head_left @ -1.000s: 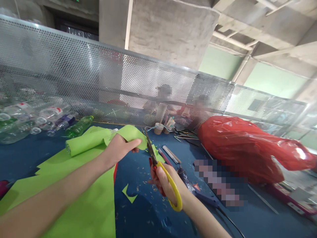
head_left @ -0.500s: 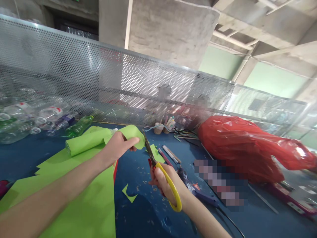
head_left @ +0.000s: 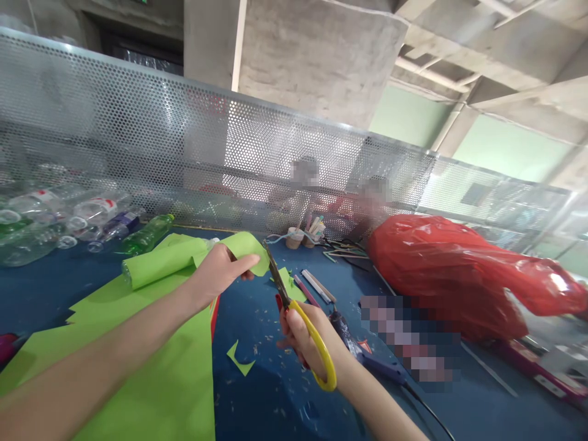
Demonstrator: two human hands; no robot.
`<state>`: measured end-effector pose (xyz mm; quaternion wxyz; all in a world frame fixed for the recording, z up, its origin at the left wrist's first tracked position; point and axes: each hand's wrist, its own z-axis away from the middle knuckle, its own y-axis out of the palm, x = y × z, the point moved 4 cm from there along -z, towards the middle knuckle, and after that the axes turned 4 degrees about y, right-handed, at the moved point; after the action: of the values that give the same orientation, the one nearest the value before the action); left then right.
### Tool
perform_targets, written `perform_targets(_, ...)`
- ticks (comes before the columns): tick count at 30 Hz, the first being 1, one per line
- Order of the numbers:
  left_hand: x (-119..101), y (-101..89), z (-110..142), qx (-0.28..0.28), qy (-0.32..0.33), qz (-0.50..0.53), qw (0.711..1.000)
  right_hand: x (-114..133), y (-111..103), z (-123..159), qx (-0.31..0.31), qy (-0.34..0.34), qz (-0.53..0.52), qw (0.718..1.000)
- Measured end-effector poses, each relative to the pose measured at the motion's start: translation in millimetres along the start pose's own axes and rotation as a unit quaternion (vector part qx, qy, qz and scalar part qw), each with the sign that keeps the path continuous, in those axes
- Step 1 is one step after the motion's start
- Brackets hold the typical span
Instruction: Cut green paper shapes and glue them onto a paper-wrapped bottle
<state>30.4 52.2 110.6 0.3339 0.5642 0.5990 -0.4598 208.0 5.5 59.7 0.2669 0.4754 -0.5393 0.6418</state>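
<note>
Your left hand (head_left: 223, 269) grip: narrow, thumb and fingers pinching the curled green paper (head_left: 248, 245), just left of the blades of the yellow-handled scissors (head_left: 279, 280). Your right hand (head_left: 315, 337) grip: wrapped round the scissors' handles, tips pointing away from you. Change: blades stood apart a second ago, now nearly together; left thumb and paper edge have drawn slightly left. Reads as a snip done or nearly done; can't tell if blades touch paper. Relative to the scissors: notched green offcut (head_left: 247, 369) nearer you and left, on the blue counter (head_left: 261, 410); green paper sheets (head_left: 179, 373) further left; green paper roll (head_left: 160, 263) left, past the curled piece; hot-glue gun (head_left: 380, 367) just right; red plastic bag (head_left: 441, 269) well right.
</note>
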Motion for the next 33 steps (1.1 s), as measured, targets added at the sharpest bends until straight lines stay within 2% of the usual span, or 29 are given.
perform_targets(4,3,1.4,0,0.003,-0.026,0.034,0.999,-2,1,-1,-0.019,0.029,-0.013,0.999)
perform_targets(7,10,7.8,0,0.016,-0.067,0.118,0.991,-2,-1,-5,-0.058,0.026,-0.03,0.998)
perform_targets(11,23,23.5,3,0.061,-0.114,0.221,0.967,0,-7,-13,-0.127,-0.035,-0.047,0.99)
perform_targets(15,33,35.2,11,0.089,-0.139,0.211,0.963,3,-12,-18,-0.164,-0.102,-0.133,0.972)
perform_targets(19,29,39.3,14,0.121,-0.142,0.243,0.952,3,-15,-19,-0.19,-0.111,-0.167,0.961)
perform_targets(22,18,29.9,10,0.087,-0.146,0.335,0.927,3,-15,-17,-0.201,-0.078,-0.164,0.963)
perform_targets(26,8,9.3,0,0.031,-0.118,0.446,0.887,1,-13,-17,-0.196,-0.012,-0.202,0.959)
perform_targets(28,10,2.1,-4,0.007,-0.109,0.435,0.894,-2,-13,-18,-0.2,0.015,-0.222,0.954)
perform_targets(30,15,-0.9,-7,-0.012,-0.102,0.392,0.914,-5,-14,-19,-0.204,0.027,-0.229,0.951)
perform_targets(33,22,0.0,-9,-0.024,-0.093,0.328,0.94,-6,-14,-21,-0.185,0.011,-0.215,0.959)
